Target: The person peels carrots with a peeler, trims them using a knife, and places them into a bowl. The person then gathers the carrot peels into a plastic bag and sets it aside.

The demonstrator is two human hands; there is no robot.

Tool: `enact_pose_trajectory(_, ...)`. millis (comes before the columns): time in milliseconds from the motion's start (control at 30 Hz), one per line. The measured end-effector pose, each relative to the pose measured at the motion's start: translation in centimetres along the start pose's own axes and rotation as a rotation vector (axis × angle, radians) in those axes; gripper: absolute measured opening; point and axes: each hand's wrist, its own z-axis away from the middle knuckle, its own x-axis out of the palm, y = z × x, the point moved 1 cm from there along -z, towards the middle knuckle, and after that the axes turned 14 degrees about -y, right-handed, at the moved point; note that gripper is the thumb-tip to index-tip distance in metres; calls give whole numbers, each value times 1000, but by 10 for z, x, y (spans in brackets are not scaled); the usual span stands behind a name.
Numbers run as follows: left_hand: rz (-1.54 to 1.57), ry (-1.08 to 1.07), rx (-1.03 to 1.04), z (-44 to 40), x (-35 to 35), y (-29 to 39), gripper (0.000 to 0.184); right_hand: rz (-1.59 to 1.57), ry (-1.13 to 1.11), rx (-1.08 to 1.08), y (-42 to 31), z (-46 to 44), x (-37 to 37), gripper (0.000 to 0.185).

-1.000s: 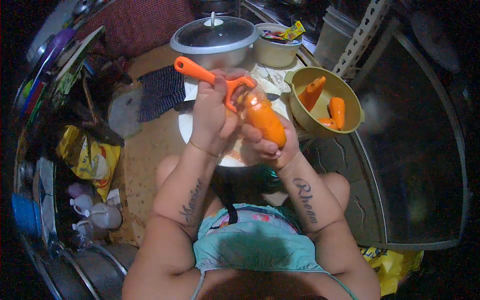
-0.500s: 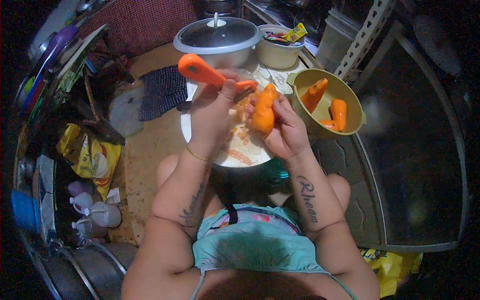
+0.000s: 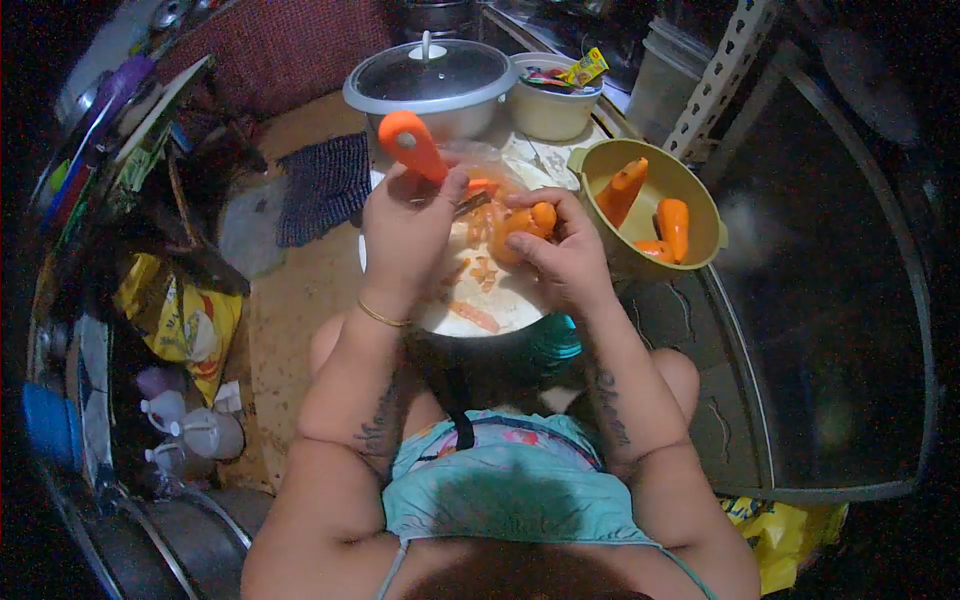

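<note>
My left hand [image 3: 410,225] is wrapped round an orange-handled peeler [image 3: 412,146], its handle sticking up past the thumb and its blade end angled toward the right. Between the fingers and thumb of my right hand [image 3: 572,245] is a stubby orange carrot [image 3: 520,238], tilted with one end to the upper right. The peeler's blade end is close to the carrot; whether they touch I cannot tell. Orange peelings [image 3: 475,312] lie on the round white surface [image 3: 510,312] under both hands. To the right, a yellowish pot [image 3: 703,195] contains three orange carrots [image 3: 674,228].
Beyond my hands stand a lidded pot [image 3: 430,75] and a cream tub [image 3: 553,110] with packets on top. A dark woven cloth [image 3: 323,190] lies at left, near a yellow bag [image 3: 180,320] and several plastic jugs [image 3: 210,432]. A dark framed panel [image 3: 840,300] is at right.
The carrot has turned from upright to tilted, and my right fingers have shifted over its top. My left hand has moved slightly left, with the peeler handle now steeper.
</note>
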Motion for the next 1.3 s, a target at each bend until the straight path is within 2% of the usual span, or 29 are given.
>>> enact_pose_trajectory(33,3,26,-67,0,-2,1,22,42,12,18,0,0,-4,42)
enact_pose_trajectory(133,29,58,32,-1,-7,-3,21,117,45,19,10,0,-21,41)
enact_pose_trajectory(233,-21,-124,50,0,-11,-5,23,177,56,-39,21,0,-24,39)
enact_pose_trajectory(333,-313,-287,-268,-4,-16,-19,22,443,5,21,12,4,-9,35)
enact_pose_trajectory(400,-190,-175,-189,-2,-13,-15,20,660,-42,70,0,5,0,32)
enact_pose_trajectory(433,-133,-130,-146,-2,-12,-11,20,798,-10,-64,-2,5,3,27)
enact_pose_trajectory(567,8,-41,-133,-3,-15,10,22,893,120,-268,-12,0,12,26)
enact_pose_trajectory(667,110,-42,-95,-9,-22,-3,22,776,238,-198,-20,-1,18,28)
enact_pose_trajectory(700,148,-52,-101,-10,-23,-5,22,887,243,-256,-21,-4,18,28)
enact_pose_trajectory(800,183,-69,-164,-9,-25,3,22,909,216,-282,-30,-16,19,28)
enact_pose_trajectory(900,274,-61,-181,-11,-25,-1,24,599,263,-91,-33,-28,20,28)
enact_pose_trajectory(1000,374,-119,-147,-10,-26,-3,27,284,91,49,-40,-42,25,27)
enact_pose_trajectory(1033,399,-149,-135,-10,-26,-2,28,346,21,123,-36,-46,18,24)
enact_pose_trajectory(1133,514,-112,-31,-9,-31,3,29,277,39,64,-34,-57,20,20)
enact_pose_trajectory(1167,499,-117,-29,-9,-39,6,29,204,36,77,-38,-57,22,18)
enact_pose_trajectory(1300,493,-147,-67,-6,-64,19,29,284,-9,173,-44,-58,21,16)
